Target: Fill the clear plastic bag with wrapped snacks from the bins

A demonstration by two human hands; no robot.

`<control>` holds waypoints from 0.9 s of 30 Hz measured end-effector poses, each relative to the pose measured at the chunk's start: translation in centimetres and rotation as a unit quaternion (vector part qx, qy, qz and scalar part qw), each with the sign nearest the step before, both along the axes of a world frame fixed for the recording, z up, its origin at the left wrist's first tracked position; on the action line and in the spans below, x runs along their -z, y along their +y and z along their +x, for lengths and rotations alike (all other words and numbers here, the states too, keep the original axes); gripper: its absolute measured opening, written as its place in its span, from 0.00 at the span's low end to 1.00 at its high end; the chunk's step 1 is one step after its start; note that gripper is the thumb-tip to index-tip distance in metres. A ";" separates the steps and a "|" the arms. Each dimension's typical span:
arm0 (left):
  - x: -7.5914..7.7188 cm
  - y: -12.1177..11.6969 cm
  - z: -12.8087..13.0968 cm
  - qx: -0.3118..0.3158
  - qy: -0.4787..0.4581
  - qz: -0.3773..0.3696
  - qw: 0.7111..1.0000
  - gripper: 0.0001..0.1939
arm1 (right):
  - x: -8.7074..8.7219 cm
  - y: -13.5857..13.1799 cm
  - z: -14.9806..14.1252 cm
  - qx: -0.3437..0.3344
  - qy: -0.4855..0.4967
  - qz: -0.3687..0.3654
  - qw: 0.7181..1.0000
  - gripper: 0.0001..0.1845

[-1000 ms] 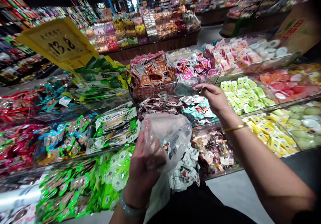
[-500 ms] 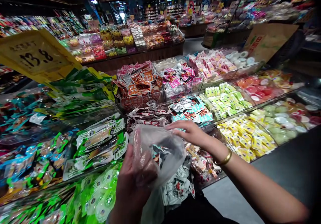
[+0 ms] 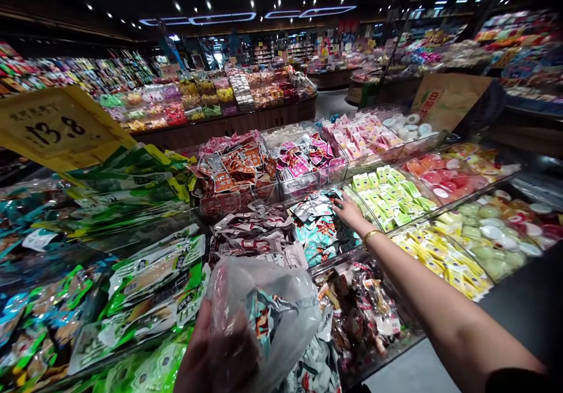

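My left hand point(image 3: 231, 346) grips a thin clear plastic bag point(image 3: 299, 305) at lower centre, its mouth spread open. Inside it lies a teal snack packet point(image 3: 263, 317) with an orange-brown picture. My right hand point(image 3: 349, 211), with a gold bangle point(image 3: 372, 236) on its wrist, reaches into a bin of teal and silver snack packets point(image 3: 319, 237). Its fingers are closed on a packet at the bin's far right part; the fingertips are partly hidden. The bag stands apart from the right hand.
Brown-wrapped packets point(image 3: 250, 234) fill the bin to the left. Orange packets point(image 3: 237, 167) and pink packets point(image 3: 308, 155) lie behind clear dividers. Green packets point(image 3: 389, 196) and yellow packets point(image 3: 444, 258) are to the right. A yellow price sign point(image 3: 57, 126) juts in at left.
My right hand has left the bag's rim and moved forward into the teal packets. The left hand and bag sit lower in view, and the camera has tilted up.
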State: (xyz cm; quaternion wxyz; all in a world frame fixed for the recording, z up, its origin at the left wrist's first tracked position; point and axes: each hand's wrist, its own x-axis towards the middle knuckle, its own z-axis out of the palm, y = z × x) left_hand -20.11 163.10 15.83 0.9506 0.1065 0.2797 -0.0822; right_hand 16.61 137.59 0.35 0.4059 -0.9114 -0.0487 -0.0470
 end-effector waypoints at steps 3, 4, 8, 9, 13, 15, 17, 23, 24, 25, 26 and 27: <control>0.0 0.1 -0.2 0.005 0.045 -0.014 0.999 0.26 | 0.2 -0.7 0.7 0.017 -0.022 0.070 0.997 0.21; 0.0 0.0 -0.2 0.000 0.055 -0.017 0.998 0.25 | 0.0 -1.1 0.9 0.026 -0.034 0.096 0.994 0.22; 0.0 -0.5 -0.1 -0.049 0.044 -0.009 0.998 0.21 | -2.3 -3.5 0.3 0.066 -0.081 0.200 0.974 0.26; -0.1 -0.6 -0.1 -0.067 0.034 -0.003 0.997 0.20 | -3.3 -4.1 -0.4 0.063 -0.089 0.245 0.964 0.25; -1.0 -1.2 0.0 -0.085 0.017 0.025 0.996 0.24 | -8.6 -4.9 -6.5 -0.055 -0.092 0.502 0.858 0.14; -1.5 -1.4 0.0 -0.058 0.003 0.046 0.997 0.29 | -11.3 -4.3 -10.8 -0.141 -0.047 0.525 0.838 0.10; -1.8 -1.6 -0.1 -0.046 -0.032 0.067 0.996 0.31 | -13.2 -3.0 -15.1 -0.213 0.006 0.515 0.830 0.13; -2.1 -1.8 -1.7 -0.054 -0.151 0.121 0.980 0.16 | -13.5 3.0 -23.9 -0.406 0.076 0.373 0.831 0.17; -2.2 -1.6 -2.2 -0.046 -0.161 0.127 0.978 0.17 | -13.2 3.9 -24.8 -0.442 0.083 0.347 0.823 0.18; -2.2 -1.5 -2.7 -0.042 -0.168 0.131 0.976 0.18 | -12.9 4.7 -25.6 -0.480 0.091 0.322 0.811 0.19; -2.2 -1.2 -3.3 -0.039 -0.170 0.134 0.976 0.18 | -12.7 5.4 -26.5 -0.518 0.100 0.295 0.796 0.19; -2.2 -0.9 -3.9 -0.040 -0.168 0.136 0.976 0.18 | -12.5 6.0 -27.3 -0.555 0.105 0.265 0.782 0.19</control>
